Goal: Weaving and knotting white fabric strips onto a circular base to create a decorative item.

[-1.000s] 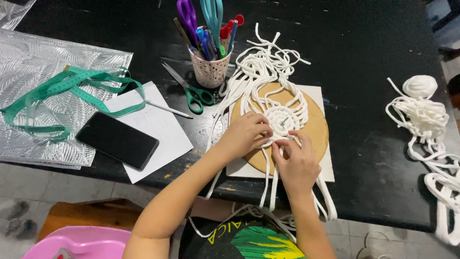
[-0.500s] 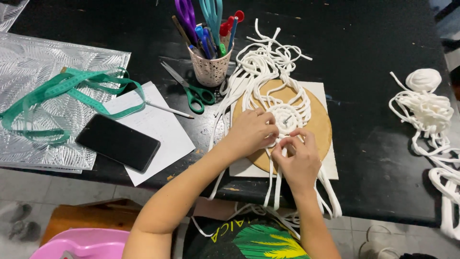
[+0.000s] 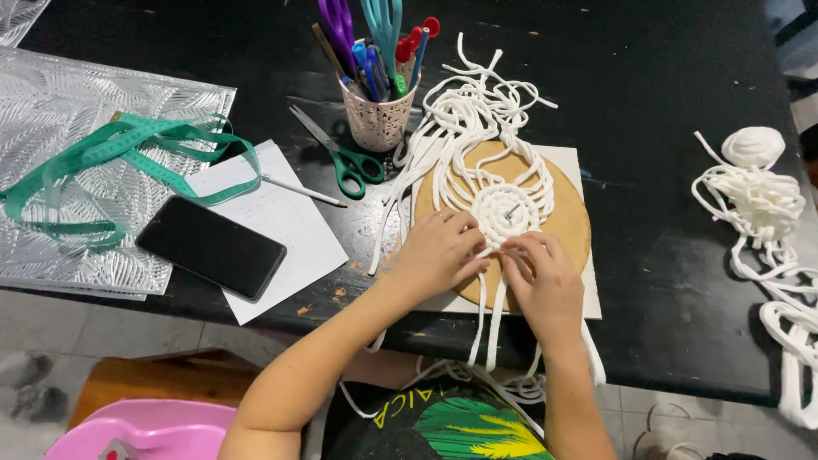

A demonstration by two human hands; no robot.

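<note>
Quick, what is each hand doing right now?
Left hand: fingers curled, pinching white cord at the knotted round.
Right hand: fingers curled, pinching the same cord beside it.

I see a black table point(image 3: 648, 68). Directly on it lie a silver embossed sheet point(image 3: 51, 111), white paper point(image 3: 281, 217), green-handled scissors point(image 3: 341, 153), a pen cup point(image 3: 377, 119), a white board point(image 3: 584, 255) and loose white cord point(image 3: 767, 213) at right.

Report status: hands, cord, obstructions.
Both hands, left and right, pinching white cord on round board. Scissors, cup nearby, not obstructing.
</note>
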